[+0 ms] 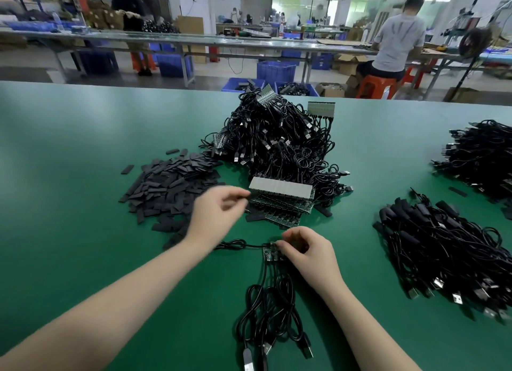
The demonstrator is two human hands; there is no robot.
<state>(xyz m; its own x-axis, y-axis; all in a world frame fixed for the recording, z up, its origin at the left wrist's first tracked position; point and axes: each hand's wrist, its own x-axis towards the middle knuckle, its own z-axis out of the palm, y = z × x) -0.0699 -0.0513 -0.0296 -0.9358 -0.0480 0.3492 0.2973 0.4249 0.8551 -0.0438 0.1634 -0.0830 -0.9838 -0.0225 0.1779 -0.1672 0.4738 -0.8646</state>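
**Two pinching grips, one small board [270,253]**

The right hand [307,253] pinches the small board, low on the green counter [83,176], black cables [268,309] trailing. The left hand [219,212] pinches a black sleeve [247,195] nearby. Best to hold the board still and slide the sleeve on straight.
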